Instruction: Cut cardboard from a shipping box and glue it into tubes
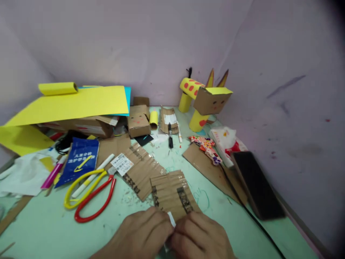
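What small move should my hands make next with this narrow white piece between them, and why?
Perhaps ease your right hand slightly aside to uncover the narrow white piece: that hand and your left hand bunch around it, hiding part of it, and they also cover the near end of the brown corrugated cardboard sheet with black print.

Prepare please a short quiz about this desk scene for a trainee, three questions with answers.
1. What colour is the small piece between the left hand and the right hand? A) black B) white C) green
2. True or false: the phone lies to the right of both hands.
3. Complete: The scissors have one red handle and one ____ handle.

Key: 1 B; 2 true; 3 yellow.
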Available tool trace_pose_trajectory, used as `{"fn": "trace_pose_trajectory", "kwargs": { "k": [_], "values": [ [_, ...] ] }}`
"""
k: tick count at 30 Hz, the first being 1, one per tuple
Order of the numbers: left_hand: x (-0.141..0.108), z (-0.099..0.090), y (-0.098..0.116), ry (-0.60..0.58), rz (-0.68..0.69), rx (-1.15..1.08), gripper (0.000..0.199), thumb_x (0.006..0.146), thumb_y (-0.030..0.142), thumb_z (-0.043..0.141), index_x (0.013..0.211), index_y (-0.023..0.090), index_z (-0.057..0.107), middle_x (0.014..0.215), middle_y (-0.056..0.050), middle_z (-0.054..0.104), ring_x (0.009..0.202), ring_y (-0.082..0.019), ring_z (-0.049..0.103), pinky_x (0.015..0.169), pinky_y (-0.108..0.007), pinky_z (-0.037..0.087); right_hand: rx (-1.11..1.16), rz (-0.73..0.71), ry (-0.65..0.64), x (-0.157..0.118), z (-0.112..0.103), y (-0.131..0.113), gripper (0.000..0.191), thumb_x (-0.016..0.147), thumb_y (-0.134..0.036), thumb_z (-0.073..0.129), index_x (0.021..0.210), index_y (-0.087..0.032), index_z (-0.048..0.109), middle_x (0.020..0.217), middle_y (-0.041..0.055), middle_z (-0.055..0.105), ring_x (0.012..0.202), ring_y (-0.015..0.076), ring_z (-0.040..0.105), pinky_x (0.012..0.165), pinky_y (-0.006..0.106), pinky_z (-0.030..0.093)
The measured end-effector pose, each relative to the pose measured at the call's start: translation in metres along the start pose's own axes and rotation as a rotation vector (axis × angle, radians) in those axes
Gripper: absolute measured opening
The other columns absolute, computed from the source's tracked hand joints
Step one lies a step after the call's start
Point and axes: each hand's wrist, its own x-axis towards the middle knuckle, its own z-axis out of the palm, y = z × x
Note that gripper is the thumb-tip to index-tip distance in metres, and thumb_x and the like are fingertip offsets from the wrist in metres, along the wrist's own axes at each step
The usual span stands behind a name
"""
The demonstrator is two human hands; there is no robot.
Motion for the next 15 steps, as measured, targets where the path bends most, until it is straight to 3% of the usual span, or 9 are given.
{"fn": "trace_pose_trajectory", "kwargs": {
  "k": [3, 5, 6, 8, 10, 12, 15],
  "values": [
    [0.000, 0.012, 0.002, -0.080, -0.004, -0.026, 0.024, 0.077, 0.014, 0.038, 0.093, 0.020, 0.055, 0.079, -0.004, 0.067, 0.069, -0.019, 0.062, 0.057, -0.029, 0.047, 0.150, 0.028, -0.025, 0.002, -0.009, 0.005, 0.023, 0.092, -0.022, 0.054, 0.071, -0.015, 0.061, 0.062, 0.0008, 0.069, 0.056, 0.0115, 0.062, 0.066, 0.024, 0.053],
    [0.000, 0.011, 0.000, -0.170, -0.027, -0.039, 0.024, 0.076, 0.011, 0.040, 0.093, 0.020, 0.054, 0.084, -0.006, 0.066, 0.073, -0.020, 0.061, 0.061, -0.031, 0.048, 0.232, 0.081, -0.116, 0.001, -0.029, 0.009, 0.016, 0.091, -0.027, 0.055, 0.082, -0.015, 0.062, 0.077, 0.0026, 0.073, 0.069, 0.0134, 0.066, 0.087, 0.031, 0.050],
    [0.000, 0.009, -0.001, -0.208, -0.045, -0.049, 0.026, 0.077, 0.010, 0.041, 0.097, 0.020, 0.053, 0.087, -0.006, 0.066, 0.077, -0.021, 0.060, 0.064, -0.032, 0.048, 0.242, 0.170, -0.147, -0.001, -0.041, 0.011, 0.009, 0.090, -0.021, 0.055, 0.086, -0.016, 0.061, 0.079, 0.0033, 0.073, 0.072, 0.0143, 0.066, 0.087, 0.032, 0.049],
    [0.001, 0.006, -0.003, -0.249, -0.085, -0.097, 0.029, 0.079, 0.010, 0.043, 0.104, 0.021, 0.051, 0.093, -0.006, 0.066, 0.082, -0.021, 0.060, 0.068, -0.032, 0.048, 0.267, 0.365, -0.207, -0.008, -0.066, 0.016, 0.004, 0.089, -0.019, 0.055, 0.087, -0.019, 0.059, 0.071, 0.0011, 0.067, 0.068, 0.0143, 0.063, 0.067, 0.026, 0.051],
    [0.001, 0.004, -0.006, -0.242, -0.106, -0.165, 0.029, 0.081, 0.011, 0.047, 0.107, 0.022, 0.049, 0.094, -0.006, 0.066, 0.083, -0.020, 0.060, 0.070, -0.030, 0.048, 0.271, 0.501, -0.330, -0.019, -0.085, 0.017, 0.008, 0.089, -0.017, 0.053, 0.084, -0.021, 0.057, 0.069, -0.0003, 0.064, 0.063, 0.0136, 0.061, 0.058, 0.023, 0.048],
    [0.002, 0.004, -0.008, -0.222, -0.115, -0.217, 0.026, 0.082, 0.013, 0.049, 0.106, 0.023, 0.049, 0.093, -0.005, 0.066, 0.083, -0.019, 0.061, 0.070, -0.029, 0.048, 0.238, 0.492, -0.436, -0.034, -0.094, 0.015, 0.008, 0.089, -0.017, 0.053, 0.092, -0.022, 0.059, 0.075, 0.0021, 0.066, 0.067, 0.0149, 0.062, 0.060, 0.023, 0.050],
    [0.002, 0.007, -0.009, -0.188, -0.138, -0.235, 0.022, 0.084, 0.014, 0.050, 0.103, 0.024, 0.051, 0.091, -0.004, 0.066, 0.082, -0.019, 0.062, 0.070, -0.029, 0.047, 0.155, 0.328, -0.501, -0.056, -0.083, 0.005, 0.016, 0.088, -0.026, 0.057, 0.103, -0.020, 0.062, 0.095, 0.0082, 0.071, 0.082, 0.0188, 0.065, 0.071, 0.026, 0.054]
  ]
}}
